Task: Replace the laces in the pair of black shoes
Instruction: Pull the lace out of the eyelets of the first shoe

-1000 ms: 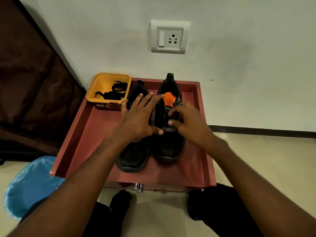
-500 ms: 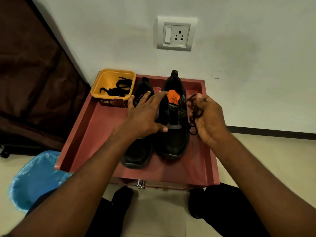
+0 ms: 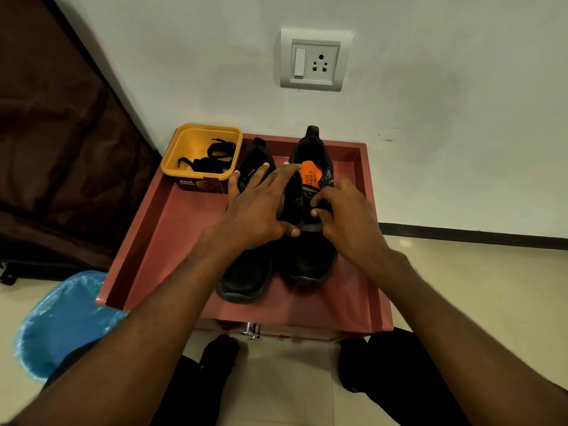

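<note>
Two black shoes stand side by side, toes toward me, on a red tray-like table (image 3: 172, 241). The right shoe (image 3: 310, 259) has an orange insole; the left shoe (image 3: 246, 281) lies partly under my arm. My left hand (image 3: 261, 207) rests across both shoes with fingers spread and straight, thumb on the right shoe's tongue. My right hand (image 3: 344, 216) has curled fingers pinching at the lace area of the right shoe; the lace itself is mostly hidden. A yellow tub (image 3: 199, 139) at the tray's back left holds black laces (image 3: 212, 158).
A white wall with a socket plate (image 3: 315, 59) rises right behind the tray. A blue-lined bin (image 3: 64, 321) stands on the floor at the lower left, and a dark brown cloth (image 3: 55, 149) hangs at the left. My knees sit below the tray's front edge.
My right hand, which had pulled a length of black lace out to the right, has come back onto the right shoe's eyelets. My left hand stays on the shoes.
</note>
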Tool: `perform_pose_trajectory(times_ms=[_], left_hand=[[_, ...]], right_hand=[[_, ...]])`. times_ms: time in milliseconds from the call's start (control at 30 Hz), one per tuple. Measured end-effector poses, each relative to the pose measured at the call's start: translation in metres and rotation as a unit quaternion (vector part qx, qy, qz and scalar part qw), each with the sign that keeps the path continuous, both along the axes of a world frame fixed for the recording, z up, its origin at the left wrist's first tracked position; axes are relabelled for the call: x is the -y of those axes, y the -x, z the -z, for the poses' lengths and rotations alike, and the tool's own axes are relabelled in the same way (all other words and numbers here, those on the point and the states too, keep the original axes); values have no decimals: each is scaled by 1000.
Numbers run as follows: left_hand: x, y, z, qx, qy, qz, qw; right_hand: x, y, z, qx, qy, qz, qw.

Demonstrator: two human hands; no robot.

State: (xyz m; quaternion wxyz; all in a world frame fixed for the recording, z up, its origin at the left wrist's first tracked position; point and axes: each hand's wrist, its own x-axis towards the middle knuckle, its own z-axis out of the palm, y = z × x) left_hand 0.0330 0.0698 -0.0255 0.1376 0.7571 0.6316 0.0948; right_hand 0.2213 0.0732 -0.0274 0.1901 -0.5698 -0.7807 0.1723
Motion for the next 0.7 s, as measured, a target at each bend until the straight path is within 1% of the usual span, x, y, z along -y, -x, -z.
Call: perform_pose_trajectory(times_ms=[67,133,167,200,233,267,300,333,367,400,433,467,500,533,600,667,700], left_hand=[[0,-1,0,0,0,1,1000],[0,-1,0,2,0,1,1000],[-1,-1,0,4,2,-1,1000],[-1,0,0,5,4,-4,1000],[-2,0,0,6,6,-5,1000],[-2,0,0,5,7,-6,1000],[-2,0,0,4,8,-6,1000],[-2,-1,0,4,8,-6,1000],[-2,-2,0,5,7,-6,1000],[-2,-2,0,6,7,-7,1000],[-2,-2,0,7,8,-7,1000],[-2,-2,-1,9,9,-8,1000],[-1,-2,-1,10,10,-8,1000],[-1,-2,-1,10,12,-8,1000],[0,-2,-2,11,15,-5,1000],[0,-3,-2,14,16,-3,1000],[0,-3,-2,14,17,-2,1000]], right_hand=[[-1,0,-2,-3,-10,18,1000],[-3,0,-1,-41,-5,53,998],[-4,0,-1,-89,6,78,993],[-7,0,0,-164,27,115,979],[-8,-1,-3,-264,70,163,948],[-10,-2,-6,-370,127,216,895],[-11,-4,-10,-462,183,262,827],[-13,-7,-14,-533,228,296,759],[-14,-11,-17,-585,261,318,699],[-16,-13,-17,-620,281,326,656],[-16,-14,-18,-636,291,324,637],[-16,-14,-18,-633,296,315,642],[-15,-14,-18,-616,297,300,665],[-15,-13,-18,-587,296,281,699],[-12,-12,-18,-501,281,234,784],[-12,-12,-13,-401,242,187,864],[-10,-10,-10,-353,218,168,894]])
